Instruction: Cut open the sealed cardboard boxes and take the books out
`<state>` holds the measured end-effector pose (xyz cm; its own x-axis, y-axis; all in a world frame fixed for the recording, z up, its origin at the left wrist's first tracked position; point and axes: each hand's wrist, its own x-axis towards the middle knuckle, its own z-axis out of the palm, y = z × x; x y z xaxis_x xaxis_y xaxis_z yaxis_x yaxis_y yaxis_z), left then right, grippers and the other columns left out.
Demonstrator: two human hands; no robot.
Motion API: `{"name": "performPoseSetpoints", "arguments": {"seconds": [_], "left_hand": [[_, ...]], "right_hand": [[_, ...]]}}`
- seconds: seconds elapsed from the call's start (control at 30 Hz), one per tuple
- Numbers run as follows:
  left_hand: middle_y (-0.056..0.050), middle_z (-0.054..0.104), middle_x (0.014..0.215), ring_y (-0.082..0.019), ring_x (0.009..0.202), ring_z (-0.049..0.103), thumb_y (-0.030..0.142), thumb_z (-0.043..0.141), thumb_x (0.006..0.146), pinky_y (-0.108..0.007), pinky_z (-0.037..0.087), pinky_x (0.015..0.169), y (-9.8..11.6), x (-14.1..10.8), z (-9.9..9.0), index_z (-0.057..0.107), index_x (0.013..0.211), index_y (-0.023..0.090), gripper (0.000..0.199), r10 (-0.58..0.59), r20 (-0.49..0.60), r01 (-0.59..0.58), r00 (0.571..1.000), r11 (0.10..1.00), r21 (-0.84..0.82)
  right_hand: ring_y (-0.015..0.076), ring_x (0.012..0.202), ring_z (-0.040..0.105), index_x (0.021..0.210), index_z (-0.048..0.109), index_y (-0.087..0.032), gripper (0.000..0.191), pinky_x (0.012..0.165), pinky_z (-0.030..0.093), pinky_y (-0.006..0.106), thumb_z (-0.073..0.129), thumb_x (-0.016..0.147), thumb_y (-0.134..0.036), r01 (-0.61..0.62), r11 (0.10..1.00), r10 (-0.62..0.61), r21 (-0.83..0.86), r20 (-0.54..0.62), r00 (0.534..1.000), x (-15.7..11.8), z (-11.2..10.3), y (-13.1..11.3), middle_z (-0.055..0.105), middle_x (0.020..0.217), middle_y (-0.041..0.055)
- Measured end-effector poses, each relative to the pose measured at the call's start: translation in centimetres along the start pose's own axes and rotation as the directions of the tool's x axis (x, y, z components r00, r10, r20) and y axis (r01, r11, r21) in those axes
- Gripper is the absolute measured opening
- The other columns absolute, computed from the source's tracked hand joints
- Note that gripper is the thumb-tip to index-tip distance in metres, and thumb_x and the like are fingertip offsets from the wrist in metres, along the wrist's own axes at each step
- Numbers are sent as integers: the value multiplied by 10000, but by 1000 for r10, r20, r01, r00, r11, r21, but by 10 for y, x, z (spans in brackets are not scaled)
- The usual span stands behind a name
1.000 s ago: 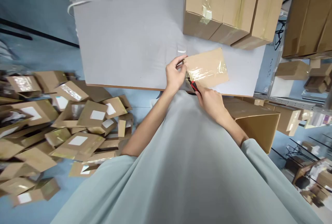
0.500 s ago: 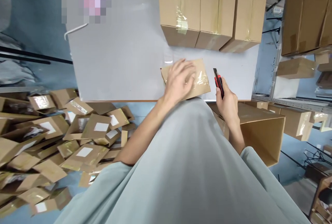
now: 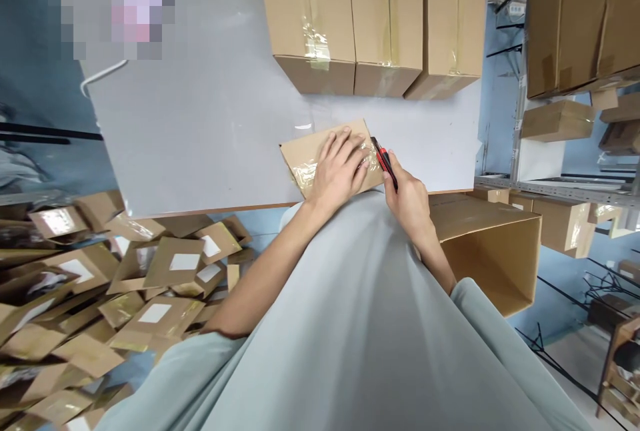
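A small taped cardboard box (image 3: 320,144) lies at the front edge of the white table (image 3: 200,131). My left hand (image 3: 339,168) rests on its top with the fingers spread. In my right hand (image 3: 407,198) is a red and black box cutter (image 3: 385,163), its tip at the box's right edge. Whether the blade touches the tape cannot be made out. Shiny clear tape shows on both ends of the box, partly hidden under my left hand.
Three large taped cartons (image 3: 387,18) stand at the back of the table. Many opened cardboard boxes (image 3: 165,284) are heaped on the floor at the left. A large open carton (image 3: 493,261) sits below the table's right end, near shelving with more boxes (image 3: 557,119).
My right hand has brought the box cutter leftward, up to the box's right edge. My left hand has settled flat on the box, and the view has shifted a little.
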<state>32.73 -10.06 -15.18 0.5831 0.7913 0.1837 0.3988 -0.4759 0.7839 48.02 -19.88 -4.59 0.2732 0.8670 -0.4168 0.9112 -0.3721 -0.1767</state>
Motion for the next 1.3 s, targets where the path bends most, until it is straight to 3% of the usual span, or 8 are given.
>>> {"name": "performPoseSetpoints", "arguments": {"seconds": [0.27,0.73,0.93,1.3], "left_hand": [[-79,711,1595,-380,1686,468,510,575,1126,-693,218,1454,-3,-2,1,782,1386,336,375,-4,-19,4,1000,999,-32],[-73,701,1617,-366,1682,479,495,549,1140,-685,219,1458,-7,-4,1,768,1403,333,379,28,-20,-28,999,1000,10],[-90,679,1641,-358,1699,454,448,502,1163,-673,238,1452,-6,-5,-1,746,1430,293,394,28,21,-30,999,993,116],[-93,669,1655,-352,1696,458,419,503,1168,-679,262,1444,-6,-6,1,733,1447,290,384,55,25,-59,998,986,158]], "right_hand": [[274,1092,798,1871,207,-186,662,969,593,353,247,1218,-289,-80,990,91,-117,91,992,0,0,-18,797,1368,195],[276,1099,807,1858,260,-160,641,961,602,338,252,1226,-267,-94,995,96,-43,49,994,-4,10,-16,804,1372,180],[271,1066,809,1863,245,-180,646,945,606,337,271,1225,-272,-73,995,77,-71,57,995,-4,11,-12,798,1358,185],[219,969,835,1884,81,-247,726,893,633,298,353,1212,-214,-138,969,155,-203,73,985,-7,13,-31,770,1309,176]]}}
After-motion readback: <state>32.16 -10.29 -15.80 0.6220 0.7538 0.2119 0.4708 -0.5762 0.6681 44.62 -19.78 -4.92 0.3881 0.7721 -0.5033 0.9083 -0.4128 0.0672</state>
